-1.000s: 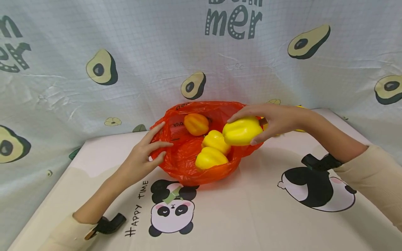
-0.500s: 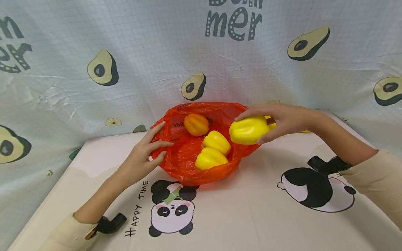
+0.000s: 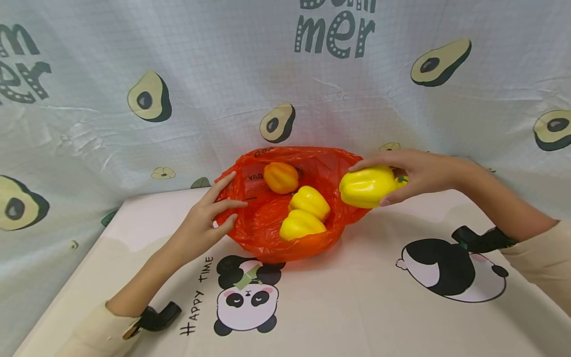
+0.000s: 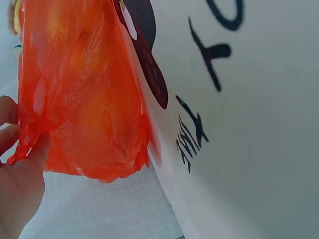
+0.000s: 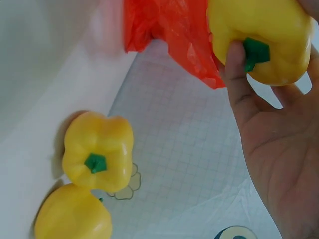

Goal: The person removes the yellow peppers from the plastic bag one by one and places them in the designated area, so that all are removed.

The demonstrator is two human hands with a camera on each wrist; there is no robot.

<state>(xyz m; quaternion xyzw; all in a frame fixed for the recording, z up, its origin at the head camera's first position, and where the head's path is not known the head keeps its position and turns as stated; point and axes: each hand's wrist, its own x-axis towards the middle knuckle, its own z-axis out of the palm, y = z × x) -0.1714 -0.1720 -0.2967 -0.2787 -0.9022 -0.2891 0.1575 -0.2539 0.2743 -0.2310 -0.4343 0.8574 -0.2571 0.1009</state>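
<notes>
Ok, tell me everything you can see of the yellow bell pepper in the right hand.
The yellow bell pepper is glossy, smooth and blocky, with rounded lobes and a green stem; it looks whole, perhaps made of plastic. The right hand grips it on its side, stem end facing back toward that hand. In the head view it overlaps the right edge of the red plastic bag; whether the two touch, I can't tell.

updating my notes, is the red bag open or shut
Open. In the head view, the red bag gapes wide, three peppers visible inside.
</notes>
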